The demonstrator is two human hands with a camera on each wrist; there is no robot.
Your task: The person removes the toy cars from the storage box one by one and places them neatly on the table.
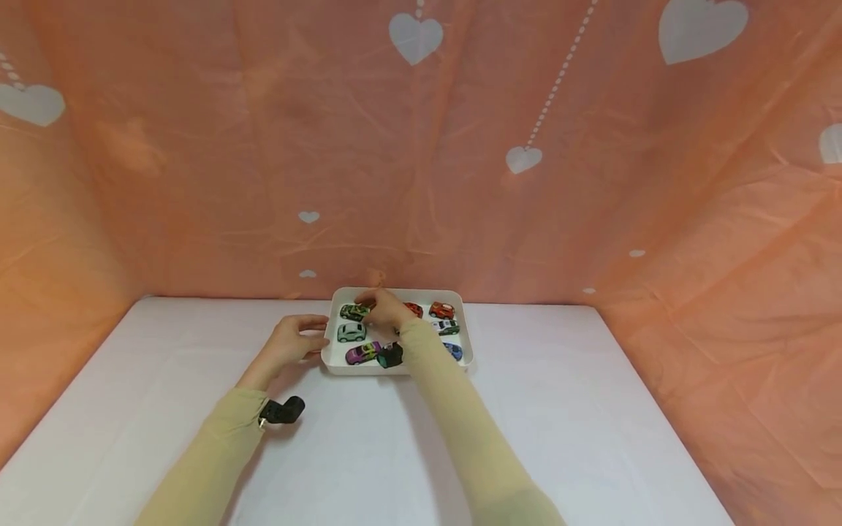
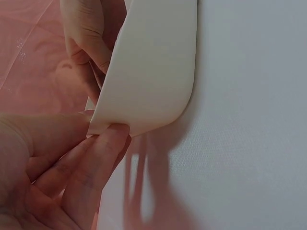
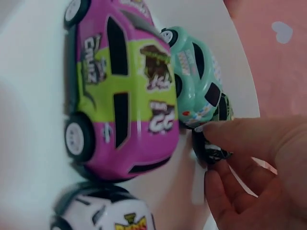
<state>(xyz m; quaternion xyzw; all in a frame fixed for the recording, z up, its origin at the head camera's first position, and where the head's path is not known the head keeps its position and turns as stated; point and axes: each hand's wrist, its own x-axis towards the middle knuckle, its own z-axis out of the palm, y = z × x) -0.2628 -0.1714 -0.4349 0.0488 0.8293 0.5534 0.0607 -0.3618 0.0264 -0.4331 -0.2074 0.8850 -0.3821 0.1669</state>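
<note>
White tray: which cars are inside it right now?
In the white tray: purple car, mint car, green car, two red, a white, a blue. The right hand covers the middle.

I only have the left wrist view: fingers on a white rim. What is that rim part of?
Observer: A tray holding several toy cars, as the head view shows.
Operator: Where is the other hand?
Observer: The right hand reaches into the tray's far left corner, where its fingers pinch a green car.
</note>
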